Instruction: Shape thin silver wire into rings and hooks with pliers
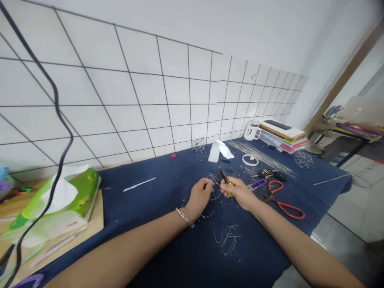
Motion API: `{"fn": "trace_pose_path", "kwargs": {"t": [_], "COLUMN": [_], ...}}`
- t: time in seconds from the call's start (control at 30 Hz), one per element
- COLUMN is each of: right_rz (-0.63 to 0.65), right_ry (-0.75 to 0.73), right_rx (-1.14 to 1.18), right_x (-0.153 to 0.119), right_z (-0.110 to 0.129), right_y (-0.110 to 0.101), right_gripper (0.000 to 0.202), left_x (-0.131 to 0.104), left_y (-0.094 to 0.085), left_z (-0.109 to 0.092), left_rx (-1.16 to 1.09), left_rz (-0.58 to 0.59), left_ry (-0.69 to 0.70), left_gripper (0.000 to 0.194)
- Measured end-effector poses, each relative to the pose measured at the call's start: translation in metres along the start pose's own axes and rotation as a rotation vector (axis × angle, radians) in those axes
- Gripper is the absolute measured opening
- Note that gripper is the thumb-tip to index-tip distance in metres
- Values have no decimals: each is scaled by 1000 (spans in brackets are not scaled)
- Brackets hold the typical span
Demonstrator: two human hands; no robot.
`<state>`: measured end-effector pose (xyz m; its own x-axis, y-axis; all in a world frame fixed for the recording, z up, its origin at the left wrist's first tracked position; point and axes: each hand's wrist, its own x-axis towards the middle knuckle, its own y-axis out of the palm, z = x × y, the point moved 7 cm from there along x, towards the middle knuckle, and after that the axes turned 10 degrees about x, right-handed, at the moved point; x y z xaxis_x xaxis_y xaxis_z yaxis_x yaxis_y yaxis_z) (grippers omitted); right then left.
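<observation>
My left hand [198, 197], a silver bangle at its wrist, is closed in a pinch on a looped piece of thin silvery wire [213, 178]. Just right of it, my right hand [239, 193] is wrapped round pliers [223, 174] with dark jaws and yellow on the handles. The jaws point up and away, beside the wire loops; whether they touch the wire I cannot tell. Nearer to me on the blue cloth [168, 248] lie loose bent wires [230, 240]. Right of my right hand are purple-handled snips [258, 184], orange-handled scissors [290, 210] and black pliers [271, 174].
Long straight wires [264, 156], a white ring-shaped coil [250, 160] and wire tangles [303, 159] lie farther back. A white mug [251, 132] stands beside stacked books [283, 138]. At left are a green tissue pack [81, 196] and a hanging black cable [57, 96].
</observation>
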<state>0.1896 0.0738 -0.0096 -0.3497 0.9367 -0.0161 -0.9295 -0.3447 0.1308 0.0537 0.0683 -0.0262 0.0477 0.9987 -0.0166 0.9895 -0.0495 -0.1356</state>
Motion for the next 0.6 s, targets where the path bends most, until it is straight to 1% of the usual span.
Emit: {"fn": "trace_pose_path", "kwargs": {"t": [0.1, 0.2, 0.3, 0.4, 0.6], "right_rz": [4, -5, -18, -21, 40], "right_ry": [13, 29, 29, 38, 60], "right_rx": [75, 131, 167, 161, 83], "right_x": [-1, -1, -1, -1, -2], "right_z": [1, 3, 5, 6, 4], "right_y": [2, 2, 0, -3, -3], "right_gripper": [24, 24, 25, 24, 23], "left_x": [0, 0, 0, 1, 3], "left_y": [-1, 0, 5, 9, 10], "left_z": [-2, -2, -1, -2, -9], "left_rx": [49, 59, -3, -94, -245], "left_rz": [-16, 10, 109, 215, 306], "left_ry": [35, 52, 33, 16, -6], "left_gripper": [20, 22, 21, 28, 35]}}
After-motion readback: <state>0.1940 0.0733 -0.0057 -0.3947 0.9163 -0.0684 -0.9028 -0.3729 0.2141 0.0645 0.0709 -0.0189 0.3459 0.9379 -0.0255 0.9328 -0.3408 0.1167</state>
